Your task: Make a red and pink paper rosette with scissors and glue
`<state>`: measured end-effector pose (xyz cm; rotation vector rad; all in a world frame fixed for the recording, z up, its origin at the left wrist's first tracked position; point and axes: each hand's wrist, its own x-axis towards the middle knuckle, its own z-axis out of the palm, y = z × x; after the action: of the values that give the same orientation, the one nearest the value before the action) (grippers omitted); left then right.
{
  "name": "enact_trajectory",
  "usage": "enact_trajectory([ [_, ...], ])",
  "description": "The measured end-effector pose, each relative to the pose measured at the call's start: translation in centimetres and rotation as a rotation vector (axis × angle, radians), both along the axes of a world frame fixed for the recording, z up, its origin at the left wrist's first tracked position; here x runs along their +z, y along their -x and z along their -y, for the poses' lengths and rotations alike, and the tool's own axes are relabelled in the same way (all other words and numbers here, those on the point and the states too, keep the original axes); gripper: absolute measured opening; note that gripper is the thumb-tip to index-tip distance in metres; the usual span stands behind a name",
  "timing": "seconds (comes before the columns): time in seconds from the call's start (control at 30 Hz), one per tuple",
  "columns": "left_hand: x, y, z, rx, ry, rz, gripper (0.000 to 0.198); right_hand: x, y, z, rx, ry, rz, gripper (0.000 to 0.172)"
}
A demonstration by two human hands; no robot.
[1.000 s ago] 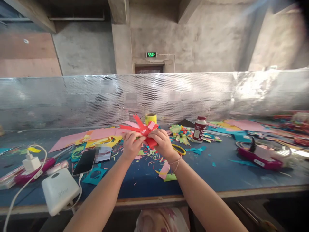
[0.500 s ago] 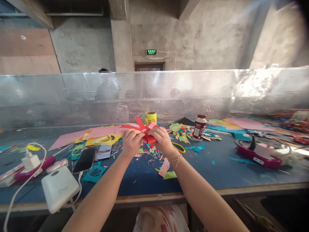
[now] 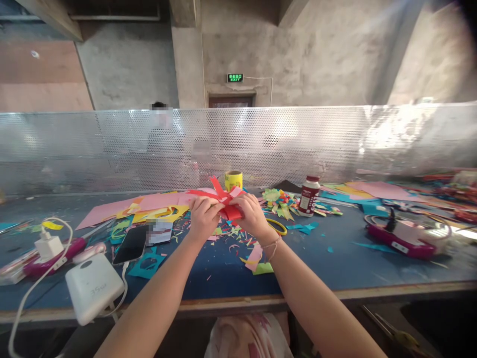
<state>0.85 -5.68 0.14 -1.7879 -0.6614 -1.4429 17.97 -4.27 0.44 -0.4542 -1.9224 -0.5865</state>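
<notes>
A red paper piece [image 3: 225, 203] with fringed strips sticking up is gripped between both my hands above the blue table [image 3: 335, 268]. My left hand [image 3: 201, 218] pinches its left side with closed fingers. Wrapped round its right side is my right hand [image 3: 252, 214], which wears a thin bracelet at the wrist. Small coloured paper scraps [image 3: 231, 241] lie on the table right under my hands. A pink paper slip and a green one [image 3: 257, 262] lie near my right forearm.
Pink and yellow paper sheets [image 3: 122, 209] lie at the back left. A phone [image 3: 130, 244], a white power bank [image 3: 94, 287] and a charger [image 3: 47, 244] sit at left. A yellow tape roll [image 3: 233, 180], a small bottle [image 3: 308, 195], a yellow ring [image 3: 276, 226] and a pink device [image 3: 404, 236] stand right. A perforated metal screen [image 3: 335, 144] closes the back.
My hands with the red paper have shifted slightly lower and pressed the strips closer together. The camera tilted a little; a person's head now shows behind the screen.
</notes>
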Motion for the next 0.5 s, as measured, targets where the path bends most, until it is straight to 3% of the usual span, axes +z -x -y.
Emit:
enact_trajectory([
  [0.33,-0.01,-0.08,-0.21,-0.038,0.109,-0.009,0.025,0.02,-0.07,0.09,-0.015,0.066,0.065,0.009],
  [0.43,0.07,-0.02,-0.33,-0.084,0.218,0.048,0.024,0.12,-0.10,0.05,0.013,0.098,0.034,0.019],
  [0.5,0.32,0.13,-0.50,-0.170,0.325,0.201,0.015,0.38,-0.44,-0.06,0.015,0.113,-0.096,0.032],
])
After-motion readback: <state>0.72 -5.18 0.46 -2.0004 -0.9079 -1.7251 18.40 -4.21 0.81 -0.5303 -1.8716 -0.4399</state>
